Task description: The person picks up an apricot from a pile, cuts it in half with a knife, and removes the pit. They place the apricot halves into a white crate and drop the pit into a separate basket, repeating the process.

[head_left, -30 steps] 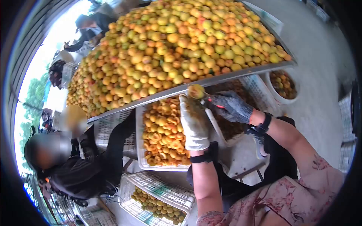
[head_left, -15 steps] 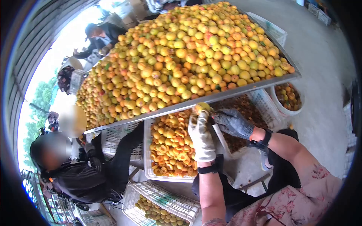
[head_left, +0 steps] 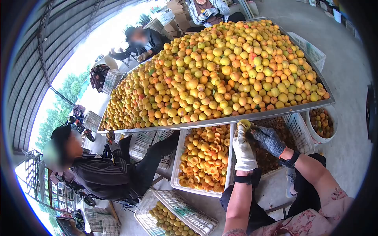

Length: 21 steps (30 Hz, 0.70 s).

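Observation:
My left hand [head_left: 244, 152], in a white glove, pinches a yellow apricot [head_left: 245, 122] at its fingertips, just off the table's metal edge. Close against the fruit's right side is my right hand [head_left: 269, 140], in a grey knit glove with its fingers curled closed; what they hold is hidden. Below and left of the hands stands a white crate [head_left: 200, 191] of orange apricot halves [head_left: 202, 157]. Under the right hand, another white crate [head_left: 302, 131] contains small dark brown pieces, too blurred to name. A big heap of whole apricots [head_left: 220, 78] covers the sloping table [head_left: 212, 122].
At the left sits a person in a dark jacket [head_left: 100, 177]; two more people [head_left: 147, 41] are at the table's far side. A white bucket [head_left: 332, 122] of fruit stands right. A tilted crate [head_left: 185, 208] with greenish-yellow fruit lies on the floor at the front.
The camera has swung up and left, so the whole scene sits further right and lower. Both hands stay together at the apricot, and more of the people across the table shows.

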{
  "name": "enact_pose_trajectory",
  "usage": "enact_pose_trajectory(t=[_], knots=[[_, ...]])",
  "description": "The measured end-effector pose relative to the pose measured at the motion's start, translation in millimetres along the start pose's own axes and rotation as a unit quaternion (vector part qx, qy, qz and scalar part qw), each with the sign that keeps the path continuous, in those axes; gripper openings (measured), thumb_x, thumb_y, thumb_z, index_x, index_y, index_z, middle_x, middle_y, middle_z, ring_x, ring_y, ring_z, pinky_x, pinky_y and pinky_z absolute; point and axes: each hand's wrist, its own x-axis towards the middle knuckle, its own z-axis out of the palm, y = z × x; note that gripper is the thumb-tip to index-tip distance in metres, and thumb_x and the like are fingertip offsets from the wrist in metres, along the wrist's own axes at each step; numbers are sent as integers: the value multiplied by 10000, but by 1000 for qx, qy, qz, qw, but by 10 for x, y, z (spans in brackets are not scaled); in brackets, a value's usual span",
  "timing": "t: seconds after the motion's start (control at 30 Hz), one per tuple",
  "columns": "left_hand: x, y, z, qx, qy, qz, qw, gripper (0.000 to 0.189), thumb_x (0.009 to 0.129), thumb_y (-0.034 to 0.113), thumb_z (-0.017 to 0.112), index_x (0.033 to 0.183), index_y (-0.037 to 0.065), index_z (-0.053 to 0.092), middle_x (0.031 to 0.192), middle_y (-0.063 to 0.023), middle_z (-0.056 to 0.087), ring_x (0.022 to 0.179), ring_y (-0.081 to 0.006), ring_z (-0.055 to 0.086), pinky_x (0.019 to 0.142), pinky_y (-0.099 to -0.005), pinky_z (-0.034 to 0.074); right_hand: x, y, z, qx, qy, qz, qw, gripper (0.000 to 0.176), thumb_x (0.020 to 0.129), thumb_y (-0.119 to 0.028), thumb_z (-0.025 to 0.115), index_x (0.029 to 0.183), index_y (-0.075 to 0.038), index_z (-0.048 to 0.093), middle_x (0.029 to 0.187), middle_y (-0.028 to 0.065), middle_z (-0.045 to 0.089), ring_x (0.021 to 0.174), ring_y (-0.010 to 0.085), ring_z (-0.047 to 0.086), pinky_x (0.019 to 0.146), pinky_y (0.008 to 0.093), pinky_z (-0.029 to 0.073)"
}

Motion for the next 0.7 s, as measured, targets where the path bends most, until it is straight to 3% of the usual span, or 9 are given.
enact_pose_trajectory(t=[0.1, 0.37, 0.4, 0.43, 0.5, 0.6, 0.63, 0.67, 0.7], knots=[[-95, 51, 138, -67, 28, -51, 996, 393, 1002, 374, 404, 1061, 23, 571, 964, -70, 607, 891, -184, 562, 834, -311, 448, -11, 20, 18, -88, -7, -114, 990, 282, 925, -132, 594, 1172, 4, 608, 952, 10, 672, 796, 44, 540, 702, 222, 463], [87, -26, -74, -141, -46, -17, 989, 453, 990, 467, 371, 1059, 53, 540, 941, -84, 595, 870, -217, 557, 866, -364, 458, -164, 35, -118, -273, -11, -190, 943, 242, 910, -120, 608, 1113, 12, 614, 943, 36, 683, 828, 107, 611, 740, 262, 495], [24, 181, 104, -98, 81, -22, 992, 444, 981, 470, 391, 1068, 61, 540, 959, -94, 601, 919, -228, 573, 873, -384, 482, -199, 49, -169, -323, -23, -191, 927, 215, 905, -123, 618, 1080, 1, 625, 919, 30, 680, 818, 121, 630, 721, 261, 504], [44, 253, 88, -126, 57, 34, 990, 427, 973, 453, 419, 1096, 60, 534, 985, -98, 607, 963, -240, 591, 883, -400, 497, -241, -149, -68, -324, -23, -192, 926, 215, 905, -123, 618, 1080, 1, 625, 919, 30, 680, 818, 121, 630, 721, 261, 504], [140, 265, -103, -49, 77, 57, 994, 385, 974, 391, 447, 1091, 38, 546, 983, -75, 602, 971, -214, 593, 896, -371, 488, -208, 200, -307, 142, -15, 8, 990, 152, 898, -121, 629, 1033, -53, 639, 870, 1, 669, 746, 126, 641, 645, 251, 509], [-79, 162, 191, 289, 25, 56, 955, 335, 921, 261, 576, 1127, -3, 585, 1016, -49, 593, 954, -148, 563, 895, -320, 458, -82, -363, -265, 103, 42, 39, 993, 176, 911, -180, 613, 1054, -79, 630, 891, -18, 643, 732, 104, 600, 655, 226, 498], [-73, -143, 60, 350, -14, 89, 932, 349, 877, 199, 634, 1157, -1, 576, 1059, -110, 606, 941, -216, 585, 888, -344, 451, -60, -334, -338, 96, 64, 81, 990, 191, 916, -203, 604, 1055, -73, 626, 904, -15, 635, 762, 103, 591, 694, 235, 502], [-122, -176, 155, 454, -54, 158, 875, 360, 862, 187, 645, 1160, 1, 569, 1067, -144, 606, 946, -263, 586, 887, -360, 447, 76, -94, -287, 166, 102, -61, 979, 233, 910, -246, 603, 1054, -64, 619, 912, 3, 624, 815, 118, 582, 762, 260, 493], [-182, -194, 273, 548, -95, 224, 801, 372, 848, 176, 657, 1163, 3, 562, 1075, -179, 606, 951, -311, 587, 887, -376, 444, 143, -72, -302, 296, 95, 36, 950, 215, 892, -232, 624, 1033, -70, 630, 906, 7, 626, 829, 128, 584, 781, 282, 483]])
